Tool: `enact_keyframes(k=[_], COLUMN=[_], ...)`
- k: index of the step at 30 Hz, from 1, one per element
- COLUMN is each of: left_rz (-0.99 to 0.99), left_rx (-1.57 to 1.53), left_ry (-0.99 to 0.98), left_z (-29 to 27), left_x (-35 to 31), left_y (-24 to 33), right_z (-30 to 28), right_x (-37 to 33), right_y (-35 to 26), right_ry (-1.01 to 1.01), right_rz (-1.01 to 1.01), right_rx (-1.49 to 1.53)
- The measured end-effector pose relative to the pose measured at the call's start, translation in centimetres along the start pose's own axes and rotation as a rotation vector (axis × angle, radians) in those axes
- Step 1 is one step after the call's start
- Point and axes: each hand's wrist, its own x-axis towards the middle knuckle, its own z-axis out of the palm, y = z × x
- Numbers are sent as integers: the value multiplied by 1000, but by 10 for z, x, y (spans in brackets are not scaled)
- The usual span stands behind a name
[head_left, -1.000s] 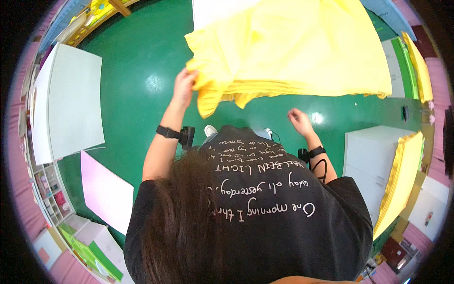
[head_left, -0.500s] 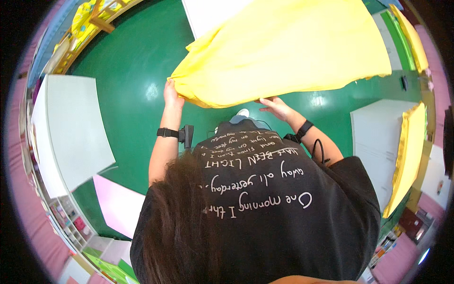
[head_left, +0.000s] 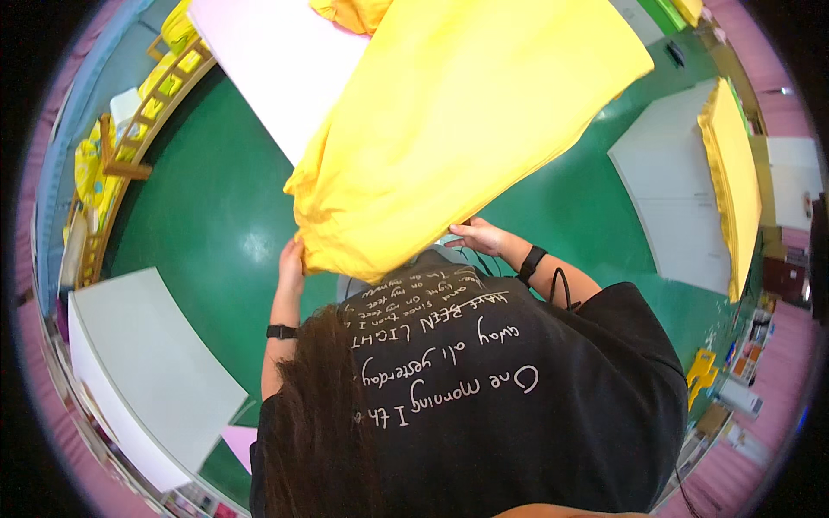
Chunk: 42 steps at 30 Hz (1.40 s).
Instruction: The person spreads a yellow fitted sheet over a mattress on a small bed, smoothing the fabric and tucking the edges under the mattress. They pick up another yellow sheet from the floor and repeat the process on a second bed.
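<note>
A large yellow cloth (head_left: 466,112) stretches from my hands up over the far white table and toward the upper right. Its near left corner is bunched into folds, and my left hand (head_left: 293,263) is closed on that corner. My right hand (head_left: 480,236) pinches the cloth's near edge in front of my body; some of its fingertips are hidden beneath the fabric. An orange cloth (head_left: 358,12) lies on the white table (head_left: 268,65), partly covered by the yellow one.
Green floor (head_left: 207,190) surrounds me. White tables stand at the left (head_left: 155,363) and right (head_left: 661,181); a folded yellow cloth (head_left: 732,190) lies along the right one. A wooden-railed cot (head_left: 142,129) with yellow bedding is at the far left.
The view has shifted and turned, so the far table with the orange cloth shows more. Both hands have come nearer my body, still with the yellow cloth, which now slants up to the right.
</note>
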Motion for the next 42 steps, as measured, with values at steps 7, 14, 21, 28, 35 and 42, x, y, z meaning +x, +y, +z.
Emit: enact_keyframes(k=[7,14,21,28,35,42], left_rz=[-26,-152,-281,-401,-161,346], left_rx=[-114,411,258,204,432,309], left_ry=[-416,-843,-823,-855,-655,-369], left_z=[16,57,70,70,76,36], left_x=[41,58,60,67,47,70], left_y=[94,135,145,166,173,225], right_z=[63,123,172,188,194,170], right_x=[18,16,5,2,28,19], right_y=[48,81,100,108,109,116], right_ry=[8,380,565,518,353,626], right_rz=[-209,-377,-652,-735,-590,-366], right_rx=[453,727,853,1061,621,114])
